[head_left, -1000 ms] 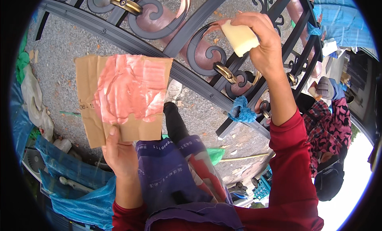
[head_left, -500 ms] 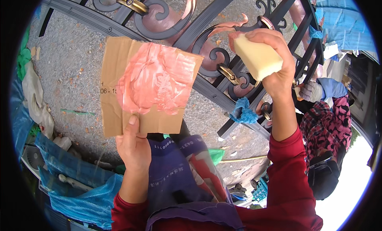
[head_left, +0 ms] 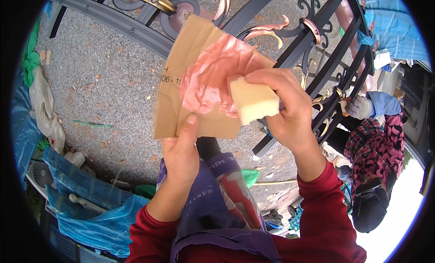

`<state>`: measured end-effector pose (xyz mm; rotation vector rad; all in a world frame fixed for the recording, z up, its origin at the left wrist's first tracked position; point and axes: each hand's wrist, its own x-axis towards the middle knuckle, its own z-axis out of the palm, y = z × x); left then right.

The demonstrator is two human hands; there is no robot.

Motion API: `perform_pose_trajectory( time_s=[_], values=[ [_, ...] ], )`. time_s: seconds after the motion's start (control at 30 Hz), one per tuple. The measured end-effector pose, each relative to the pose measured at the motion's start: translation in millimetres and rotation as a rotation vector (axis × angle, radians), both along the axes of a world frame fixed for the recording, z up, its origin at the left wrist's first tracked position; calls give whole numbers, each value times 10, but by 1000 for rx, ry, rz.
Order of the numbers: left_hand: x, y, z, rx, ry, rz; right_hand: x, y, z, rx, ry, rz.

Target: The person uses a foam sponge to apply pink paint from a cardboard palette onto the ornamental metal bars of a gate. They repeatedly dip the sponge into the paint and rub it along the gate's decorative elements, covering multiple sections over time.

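My left hand (head_left: 182,152) grips the lower edge of a piece of brown cardboard (head_left: 174,104), thumb on top and fingers hidden beneath. Wet-looking, glossy pink paint (head_left: 213,70) covers much of the cardboard's upper face. Closed around a pale yellow sponge block (head_left: 256,100) is my right hand (head_left: 287,104). The sponge's pink-stained end meets the right part of the painted patch. Behind and beyond the cardboard lies a dark metal gate (head_left: 312,59) with scrolls, some of them coloured pink-copper, and gold-coloured collars (head_left: 157,2).
At the right a co-worker in a patterned pink and black top (head_left: 378,145) holds a gloved hand (head_left: 359,107) by the gate. Blue sheeting (head_left: 392,29) hangs at the upper right, and blue mesh (head_left: 97,226) lies lower left. Gravelly ground (head_left: 118,82) spreads under the gate.
My right hand has brought the sponge down and left from above the gate onto the painted cardboard. The cardboard has shifted right and tilted. At the right, the co-worker has hardly moved.
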<state>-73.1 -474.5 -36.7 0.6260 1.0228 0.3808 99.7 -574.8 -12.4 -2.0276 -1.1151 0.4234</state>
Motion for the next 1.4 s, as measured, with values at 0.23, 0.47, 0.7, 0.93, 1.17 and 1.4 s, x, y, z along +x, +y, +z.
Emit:
perform_pose_trajectory(
  time_s=[0.23,0.47,0.7,0.93,1.17,1.4],
  values=[
    [-191,-21,-112,38,-3,-104,102,-145,161,-164,164,102],
    [-372,147,-124,94,25,19,739,-407,-60,-41,-53,-293],
    [-485,126,-96,87,36,40,801,-155,-351,-148,-404,104],
    [-648,127,-137,75,-2,50,866,-102,-258,-19,-448,58],
    [-646,128,-126,56,-4,74,822,-60,-408,-183,-440,97],
    [-636,151,-117,49,8,71,794,-41,-465,-37,-296,113]
  ],
)
